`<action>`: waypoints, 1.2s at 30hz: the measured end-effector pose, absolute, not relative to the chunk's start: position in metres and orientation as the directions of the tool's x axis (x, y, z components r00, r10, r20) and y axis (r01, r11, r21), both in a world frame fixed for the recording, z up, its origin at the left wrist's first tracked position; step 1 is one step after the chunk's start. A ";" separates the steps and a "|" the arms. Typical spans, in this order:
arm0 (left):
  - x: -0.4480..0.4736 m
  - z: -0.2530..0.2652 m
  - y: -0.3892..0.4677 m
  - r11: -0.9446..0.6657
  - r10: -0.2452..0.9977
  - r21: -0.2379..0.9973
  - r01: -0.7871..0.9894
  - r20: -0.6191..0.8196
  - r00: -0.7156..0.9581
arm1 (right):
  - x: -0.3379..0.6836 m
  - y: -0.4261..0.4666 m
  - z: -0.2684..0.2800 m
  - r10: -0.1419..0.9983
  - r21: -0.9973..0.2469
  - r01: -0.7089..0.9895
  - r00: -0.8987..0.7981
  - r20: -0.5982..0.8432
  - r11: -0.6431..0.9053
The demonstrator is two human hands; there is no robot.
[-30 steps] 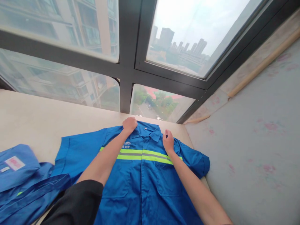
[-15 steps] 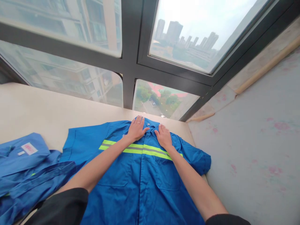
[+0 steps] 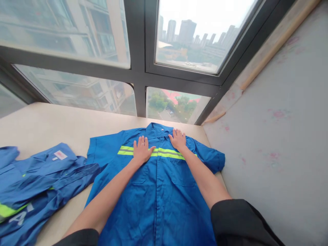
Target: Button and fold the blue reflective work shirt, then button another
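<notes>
A blue short-sleeved work shirt lies spread out, front up, with its collar toward the window and a yellow-green and grey reflective stripe across the chest. My left hand rests flat on the chest at the stripe, fingers apart, a ring on one finger. Close to the collar, my right hand presses flat on the shirt with its fingers spread. Neither hand grips the cloth. The shirt's lower end runs out of view at the bottom.
A second blue garment, crumpled, with a white label and reflective strips, lies at the left on the pale ledge. Dark window frames stand behind the ledge. A wall with a flower pattern bounds the right side.
My left hand has slid from the collar down to the chest stripe. My right hand stays near the collar. The view has turned somewhat left, showing more of the second garment.
</notes>
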State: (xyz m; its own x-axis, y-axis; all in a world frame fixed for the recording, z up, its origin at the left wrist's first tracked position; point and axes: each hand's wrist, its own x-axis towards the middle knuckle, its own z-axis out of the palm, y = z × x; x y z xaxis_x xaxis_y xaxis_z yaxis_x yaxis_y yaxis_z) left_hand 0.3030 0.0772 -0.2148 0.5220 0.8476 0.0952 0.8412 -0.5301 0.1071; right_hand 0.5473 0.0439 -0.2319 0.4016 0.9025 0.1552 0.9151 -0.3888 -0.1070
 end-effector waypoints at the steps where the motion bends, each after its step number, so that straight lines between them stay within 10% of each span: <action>1: 0.300 -0.213 0.064 -0.516 0.856 0.100 0.851 0.102 0.507 | 0.545 0.044 -0.231 0.891 -0.096 0.908 0.418 0.177 -0.407; 8: 0.286 -0.198 -0.053 -0.445 0.892 0.141 0.884 0.159 0.423 | 0.529 0.027 -0.216 0.868 -0.166 0.888 0.457 0.195 -0.430; 17: 0.222 -0.215 -0.116 -0.523 0.845 0.094 0.847 0.189 0.500 | 0.468 -0.128 -0.213 0.945 -0.264 0.962 0.148 0.293 -0.069; 36: 0.163 -0.211 -0.101 -0.546 0.833 0.047 0.836 0.132 0.537 | 0.496 -0.222 -0.226 0.934 -0.067 0.939 0.344 0.098 -0.338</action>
State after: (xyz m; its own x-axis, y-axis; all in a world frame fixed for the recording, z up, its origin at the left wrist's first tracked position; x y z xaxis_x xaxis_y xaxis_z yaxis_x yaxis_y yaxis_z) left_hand 0.1628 -0.1007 -0.2111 0.5366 0.8334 0.1322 0.8365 -0.5460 0.0467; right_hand 0.4963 -0.2224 -0.2255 0.3438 0.9340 0.0977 0.9386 -0.3384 -0.0673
